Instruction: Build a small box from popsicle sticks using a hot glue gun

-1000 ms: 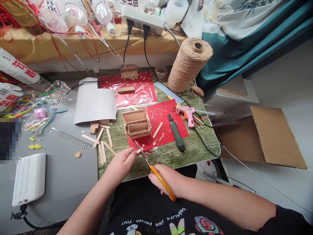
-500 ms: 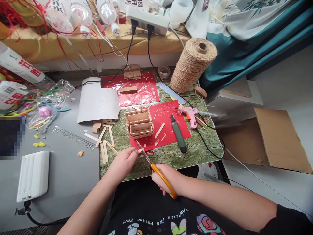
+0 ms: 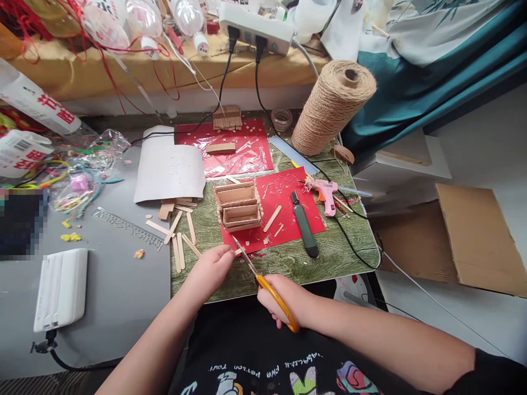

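Observation:
My right hand (image 3: 284,299) grips orange-handled scissors (image 3: 267,285), whose blades point up-left. My left hand (image 3: 209,271) pinches a short piece of wooden stick (image 3: 237,252) and holds it at the blades. Both hands hover over the near edge of a green wood-patterned board (image 3: 329,252). Just beyond them a small box built of craft sticks (image 3: 237,205) stands on red paper (image 3: 288,192). Loose craft sticks (image 3: 181,241) lie to the left of my left hand.
A green utility knife (image 3: 305,225) and a pink glue gun (image 3: 325,192) lie right of the box. A jute twine spool (image 3: 333,107) stands at the back right, a power strip (image 3: 255,24) behind. A ruler (image 3: 127,227) and white paper (image 3: 168,170) lie left.
The view has shifted slightly; both hands stay at the board's near edge with the scissors still at the stick piece.

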`<state>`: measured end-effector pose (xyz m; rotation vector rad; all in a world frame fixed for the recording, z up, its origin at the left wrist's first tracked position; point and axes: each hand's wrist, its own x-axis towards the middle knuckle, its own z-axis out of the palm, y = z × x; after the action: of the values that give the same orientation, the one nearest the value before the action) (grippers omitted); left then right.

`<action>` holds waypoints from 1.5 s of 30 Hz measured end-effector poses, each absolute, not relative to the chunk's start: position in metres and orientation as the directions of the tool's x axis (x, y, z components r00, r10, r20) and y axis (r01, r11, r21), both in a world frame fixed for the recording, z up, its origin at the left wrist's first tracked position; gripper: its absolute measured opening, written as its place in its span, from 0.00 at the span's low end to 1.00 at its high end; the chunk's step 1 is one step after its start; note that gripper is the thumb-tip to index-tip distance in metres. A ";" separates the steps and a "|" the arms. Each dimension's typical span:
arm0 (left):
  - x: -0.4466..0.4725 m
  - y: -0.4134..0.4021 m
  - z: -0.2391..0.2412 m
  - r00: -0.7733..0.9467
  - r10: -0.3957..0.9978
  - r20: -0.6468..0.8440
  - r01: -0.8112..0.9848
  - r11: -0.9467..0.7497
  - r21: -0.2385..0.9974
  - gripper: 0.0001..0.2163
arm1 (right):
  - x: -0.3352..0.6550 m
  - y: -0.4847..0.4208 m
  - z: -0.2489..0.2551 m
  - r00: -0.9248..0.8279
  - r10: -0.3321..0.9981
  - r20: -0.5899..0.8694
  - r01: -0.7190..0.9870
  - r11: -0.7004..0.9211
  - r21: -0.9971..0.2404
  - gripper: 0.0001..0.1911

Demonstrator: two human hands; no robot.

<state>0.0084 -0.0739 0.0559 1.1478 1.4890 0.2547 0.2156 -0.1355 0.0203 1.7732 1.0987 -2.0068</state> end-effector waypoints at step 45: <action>-0.013 -0.080 0.023 0.315 0.939 0.141 0.901 -0.342 0.267 0.11 | 0.367 -0.074 0.064 0.191 0.884 -0.426 0.970 -0.236 -0.055 0.14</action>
<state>-0.0126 -0.0797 0.0235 2.4315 1.7140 0.4095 0.3674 -0.0739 0.0643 2.2374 1.7816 -0.5526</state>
